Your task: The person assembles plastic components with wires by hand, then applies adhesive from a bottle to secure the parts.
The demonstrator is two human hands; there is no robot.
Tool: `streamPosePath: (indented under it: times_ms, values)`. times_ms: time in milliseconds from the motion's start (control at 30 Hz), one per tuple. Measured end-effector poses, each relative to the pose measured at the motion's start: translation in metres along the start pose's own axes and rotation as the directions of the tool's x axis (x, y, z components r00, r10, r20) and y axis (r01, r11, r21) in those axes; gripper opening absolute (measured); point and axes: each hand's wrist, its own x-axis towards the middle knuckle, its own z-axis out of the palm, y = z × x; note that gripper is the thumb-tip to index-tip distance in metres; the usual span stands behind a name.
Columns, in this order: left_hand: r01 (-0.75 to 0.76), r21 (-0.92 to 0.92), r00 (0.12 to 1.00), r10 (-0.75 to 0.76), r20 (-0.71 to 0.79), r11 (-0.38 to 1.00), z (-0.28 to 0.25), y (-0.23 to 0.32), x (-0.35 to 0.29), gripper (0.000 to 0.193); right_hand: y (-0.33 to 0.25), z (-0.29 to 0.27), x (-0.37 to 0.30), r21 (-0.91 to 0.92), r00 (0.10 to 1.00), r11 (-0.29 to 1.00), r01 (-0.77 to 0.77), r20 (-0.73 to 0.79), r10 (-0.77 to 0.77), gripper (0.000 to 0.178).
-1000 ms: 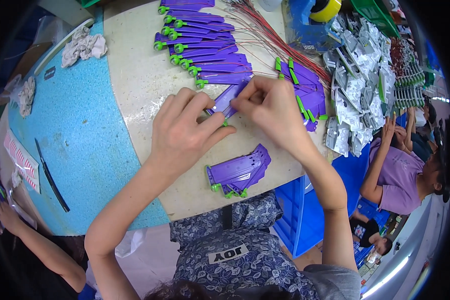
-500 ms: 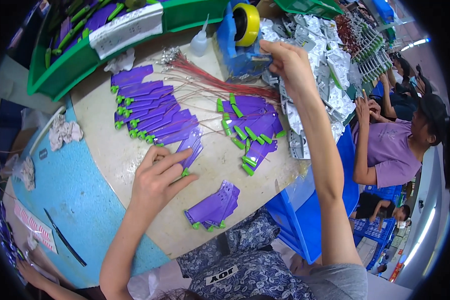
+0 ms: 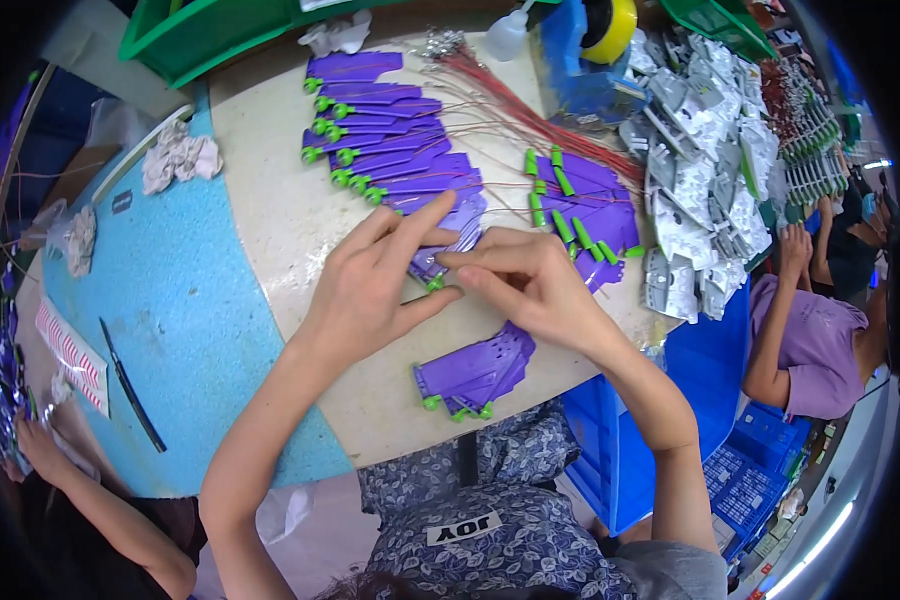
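My left hand (image 3: 360, 285) rests over a flat purple plastic piece (image 3: 426, 267) with a green end, index finger and thumb stretched out and apart. My right hand (image 3: 535, 290) meets it there, thumb and fingertips pinched together at the piece's right side; anything inside that pinch is too small or hidden to name. Beyond my fingers, similar purple pieces with green round ends lie in an overlapping row (image 3: 400, 137). A purple pile with green sticks (image 3: 600, 205) lies to the right. Nearer to me is a small stack of purple pieces (image 3: 475, 370).
A blue tape dispenser (image 3: 580, 85) with yellow tape, red wires (image 3: 545, 125) and a squeeze bottle (image 3: 508, 38) stand at the back. Grey-white plastic parts (image 3: 710, 150) are heaped right, above a blue bin (image 3: 610, 440). A green bin (image 3: 210, 45) is back left. Co-workers sit on both sides.
My right hand has come from the tape dispenser down and left to the purple piece beside my left hand. The view has shifted, so the table's things sit higher and further right.
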Motion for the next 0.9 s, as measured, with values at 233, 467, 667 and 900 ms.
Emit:
streamPosePath:
  times_ms: [233,467,667,900]
  values:
    - [-0.085,0.226,0.978,0.124,-0.166,0.97,0.013,0.003,-0.023,0.031,0.017,0.005,0.005,-0.341,0.992,0.932,0.12,0.005,-0.126,0.022]
    - [-0.057,0.205,0.987,0.085,-0.133,0.977,0.01,0.004,-0.02,0.029,-0.001,-0.004,0.009,0.214,0.993,0.97,-0.116,0.033,0.112,0.021]
    - [-0.055,0.224,0.984,0.09,-0.151,0.973,0.014,0.005,-0.018,0.032,0.011,0.007,0.009,-0.337,0.991,0.936,0.101,-0.044,-0.123,0.017]
    - [0.073,0.314,0.995,-0.049,-0.082,0.947,0.014,0.013,-0.007,0.036,-0.006,-0.03,0.086,-0.623,0.754,0.746,0.235,-0.368,-0.544,0.01]
